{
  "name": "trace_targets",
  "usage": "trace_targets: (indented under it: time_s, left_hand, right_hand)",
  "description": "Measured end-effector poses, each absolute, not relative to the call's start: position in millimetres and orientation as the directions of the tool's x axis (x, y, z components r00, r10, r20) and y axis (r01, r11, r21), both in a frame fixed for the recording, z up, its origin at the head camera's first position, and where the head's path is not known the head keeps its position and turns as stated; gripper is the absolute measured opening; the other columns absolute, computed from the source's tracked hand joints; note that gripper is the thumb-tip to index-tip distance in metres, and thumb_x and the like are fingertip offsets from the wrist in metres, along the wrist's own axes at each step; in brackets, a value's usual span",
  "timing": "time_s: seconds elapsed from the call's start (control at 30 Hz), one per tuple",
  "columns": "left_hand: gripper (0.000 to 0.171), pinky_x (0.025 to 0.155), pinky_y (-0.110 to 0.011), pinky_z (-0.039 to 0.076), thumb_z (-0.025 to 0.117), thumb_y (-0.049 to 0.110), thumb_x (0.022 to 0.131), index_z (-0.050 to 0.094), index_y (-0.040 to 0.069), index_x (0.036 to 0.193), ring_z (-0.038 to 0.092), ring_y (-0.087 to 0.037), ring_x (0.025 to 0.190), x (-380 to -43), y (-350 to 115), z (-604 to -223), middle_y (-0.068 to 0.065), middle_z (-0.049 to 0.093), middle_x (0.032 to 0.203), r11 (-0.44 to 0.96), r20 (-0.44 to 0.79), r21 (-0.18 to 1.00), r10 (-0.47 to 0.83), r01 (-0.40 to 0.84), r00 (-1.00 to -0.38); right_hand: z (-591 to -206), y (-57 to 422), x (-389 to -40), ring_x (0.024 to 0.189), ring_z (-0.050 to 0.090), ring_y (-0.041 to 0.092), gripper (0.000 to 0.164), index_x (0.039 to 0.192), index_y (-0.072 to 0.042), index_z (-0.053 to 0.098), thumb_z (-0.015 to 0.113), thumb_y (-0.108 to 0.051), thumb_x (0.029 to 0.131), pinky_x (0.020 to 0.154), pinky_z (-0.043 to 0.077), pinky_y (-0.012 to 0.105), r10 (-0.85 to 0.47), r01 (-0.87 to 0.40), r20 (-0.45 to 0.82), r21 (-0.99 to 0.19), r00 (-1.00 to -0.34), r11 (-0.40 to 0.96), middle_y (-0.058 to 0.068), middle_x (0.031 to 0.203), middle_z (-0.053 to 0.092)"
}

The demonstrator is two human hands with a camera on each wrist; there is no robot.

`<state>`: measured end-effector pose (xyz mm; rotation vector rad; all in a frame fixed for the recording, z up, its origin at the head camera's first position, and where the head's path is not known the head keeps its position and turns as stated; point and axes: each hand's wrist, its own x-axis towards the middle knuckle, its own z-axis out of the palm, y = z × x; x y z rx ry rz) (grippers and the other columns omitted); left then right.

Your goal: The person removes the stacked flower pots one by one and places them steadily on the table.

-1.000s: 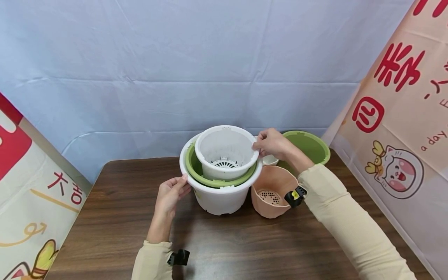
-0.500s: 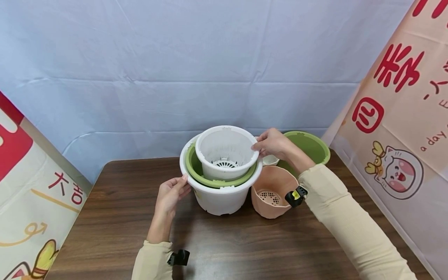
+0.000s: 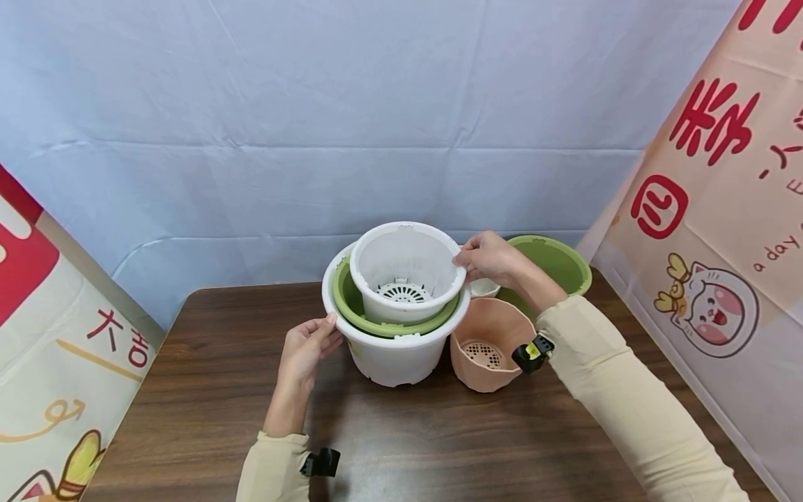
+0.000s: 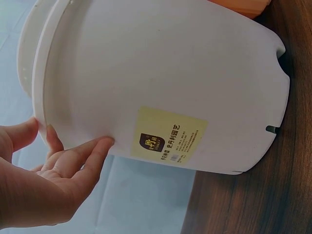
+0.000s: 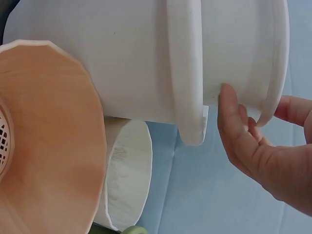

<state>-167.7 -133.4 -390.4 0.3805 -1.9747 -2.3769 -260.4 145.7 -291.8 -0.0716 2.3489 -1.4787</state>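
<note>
A large white flowerpot stands on the table with a green flowerpot nested inside. Within the green one sits a smaller white flowerpot, its rim well above the others and a slotted base visible. My left hand pinches the large pot's rim at its left side. In the left wrist view, thumb above and fingers below the rim, near a yellow label. My right hand grips the smaller white pot's right rim, fingers along its outer wall in the right wrist view.
Right of the stack stands a peach flowerpot with a perforated base. Behind it are a small white pot and another green pot, partly hidden by my right arm. A pale cloth hangs behind the wooden table.
The smaller white pot has risen slightly at the back within the green one, and more of its slotted base shows. My right hand stays on its rim; the left hand has not moved.
</note>
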Motion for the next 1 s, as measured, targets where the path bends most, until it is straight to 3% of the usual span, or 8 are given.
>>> trace_targets:
  time_s: [0.5, 1.0]
  left_hand:
    - [0.018, 0.084, -0.036, 0.050, 0.055, 0.009, 0.092, 0.054, -0.009, 0.094, 0.064, -0.011, 0.080, -168.2, -132.9, -391.4, -0.001, 0.064, 0.078, -0.211, -0.170, 0.969, -0.177, -0.131, -0.969]
    - [0.018, 0.086, -0.038, 0.049, 0.055, 0.010, 0.092, 0.055, -0.008, 0.093, 0.064, -0.011, 0.080, -167.5, -133.0, -390.8, -0.001, 0.064, 0.078, -0.212, -0.168, 0.969, -0.174, -0.130, -0.970]
  right_hand:
    - [-286.5, 148.1, -255.3, 0.071, 0.064, 0.023, 0.021, 0.104, 0.019, 0.044, 0.043, 0.002, 0.092, 0.068, 0.056, 0.032, -0.286, 0.144, -0.270, -0.909, -0.919, 0.392, 0.030, 0.103, 0.050]
    - [-273.7, 151.8, -249.4, 0.066, 0.063, 0.021, 0.025, 0.109, 0.020, 0.039, 0.041, 0.001, 0.093, 0.063, 0.056, 0.030, -0.287, 0.156, -0.275, -0.913, -0.918, 0.376, 0.032, 0.103, 0.049]
